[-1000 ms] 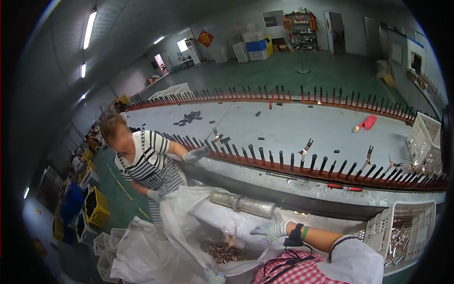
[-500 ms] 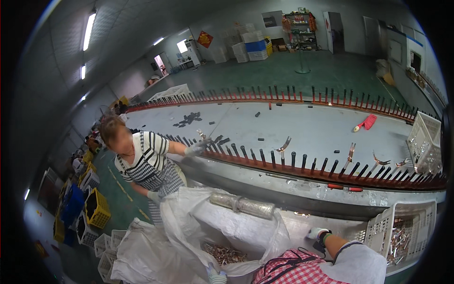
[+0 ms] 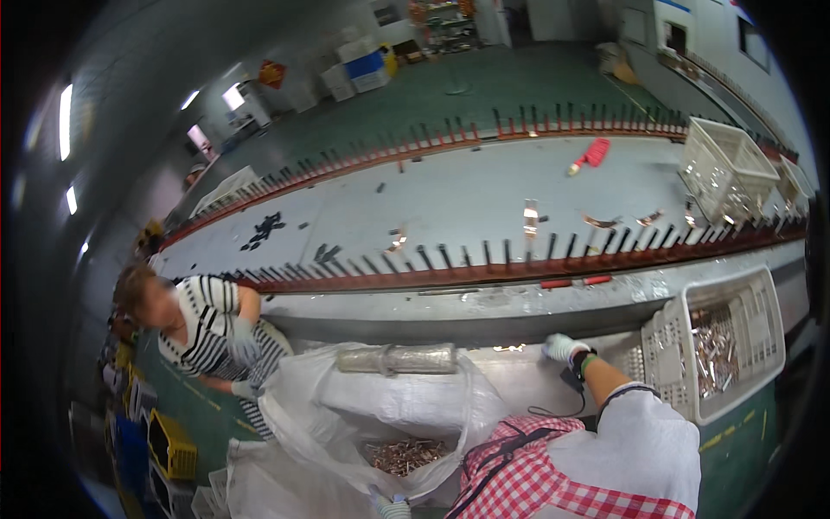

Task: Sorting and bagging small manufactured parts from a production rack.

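My left hand (image 3: 391, 505), in a pale glove with a striped cuff, is closed on the near rim of an open white woven sack (image 3: 303, 406). Small copper-coloured metal parts (image 3: 406, 455) lie inside the sack. My right hand (image 3: 566, 348), also gloved and with a dark band at the wrist, reaches over a grey metal surface (image 3: 510, 381) beside the sack. Its fingers are too small and turned away to read. A few shiny copper pieces (image 3: 510, 348) lie just left of it. Across the sack's far side lies a clear plastic-wrapped roll (image 3: 396, 359).
A white crate (image 3: 661, 363) of metal parts stands right of my right hand. Beyond is a long bench (image 3: 458, 195) edged with upright dark-tipped pegs, carrying red-handled pliers (image 3: 590, 156) and another white crate (image 3: 726, 160). A co-worker (image 3: 203, 320) in stripes stands at the left.
My view has swung right and downward. The co-worker's hand has come back from the bench toward their body. My hands keep nearly the same places by the sack and the metal surface.
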The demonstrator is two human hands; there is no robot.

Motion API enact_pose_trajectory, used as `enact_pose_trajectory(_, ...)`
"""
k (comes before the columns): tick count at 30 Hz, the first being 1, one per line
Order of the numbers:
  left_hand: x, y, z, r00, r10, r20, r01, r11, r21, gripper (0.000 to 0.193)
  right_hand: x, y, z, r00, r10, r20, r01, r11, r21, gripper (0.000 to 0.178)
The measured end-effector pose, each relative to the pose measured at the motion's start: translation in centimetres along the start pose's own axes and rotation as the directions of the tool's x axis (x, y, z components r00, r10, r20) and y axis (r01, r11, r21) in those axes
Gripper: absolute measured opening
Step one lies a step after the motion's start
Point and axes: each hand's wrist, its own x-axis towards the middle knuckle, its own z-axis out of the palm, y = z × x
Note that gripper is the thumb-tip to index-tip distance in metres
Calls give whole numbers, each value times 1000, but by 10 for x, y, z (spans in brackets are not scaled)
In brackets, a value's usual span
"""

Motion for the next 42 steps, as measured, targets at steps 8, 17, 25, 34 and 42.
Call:
enact_pose_trajectory(8, 3, -8, 6, 996, -43, 79, 48, 996, -72, 73, -6, -49, -119, 651, 207, -731, 524, 574, 629, 23)
enact_pose_trajectory(17, -20, -7, 6, 992, 27, -122, -27, 1000, 2, 70, 91, -94, -149, 491, 109, -865, 686, 564, 460, 22)
enact_pose_trajectory(25, -21, 25, -10, 951, -17, -307, 59, 990, 129, 65, 119, -153, -186, 500, -70, -863, 831, 319, 456, 26)
enact_pose_trajectory(34, -22, 50, -21, 968, -221, -122, 222, 975, -4, 69, -43, -311, -85, 632, -524, -571, 727, 146, 671, 31)
enact_pose_trajectory(42, -29, 58, -21, 974, -203, -95, 203, 979, -20, 69, -66, -281, 44, 131, -895, 426, 977, 188, 96, 40)
